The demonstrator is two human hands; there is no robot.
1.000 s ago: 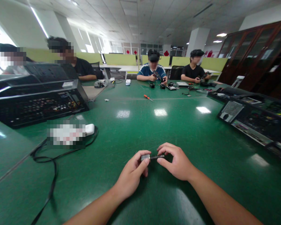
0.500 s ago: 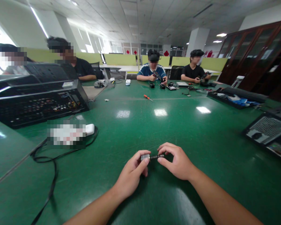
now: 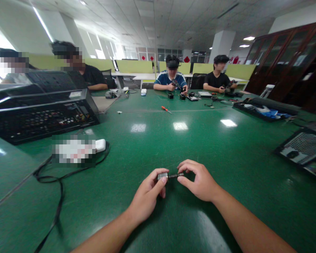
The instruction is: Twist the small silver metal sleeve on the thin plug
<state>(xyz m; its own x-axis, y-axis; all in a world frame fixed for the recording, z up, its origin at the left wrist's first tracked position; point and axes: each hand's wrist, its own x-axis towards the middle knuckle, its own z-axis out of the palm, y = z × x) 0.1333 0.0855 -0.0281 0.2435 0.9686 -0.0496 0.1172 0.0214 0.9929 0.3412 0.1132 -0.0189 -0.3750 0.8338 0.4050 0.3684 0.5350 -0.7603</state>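
My left hand (image 3: 146, 193) grips a small silver metal cylinder (image 3: 162, 176) between thumb and fingers, just above the tabletop. Out of the cylinder's right end runs a thin dark shaft (image 3: 173, 176), pointing at my other hand. My right hand (image 3: 198, 181) is curled with its thumb and fingertips closed on the shaft's far end. The exact kind of this part is too small to make out. Both forearms reach in from the lower edge.
A green table (image 3: 152, 147) spreads all around. An orange screwdriver (image 3: 165, 109) lies farther off. To the left are a black cable (image 3: 60, 196), a white plug (image 3: 100, 145) and a black computer case (image 3: 42, 119). Another case (image 3: 305, 144) stands right. Several people sit around the table.
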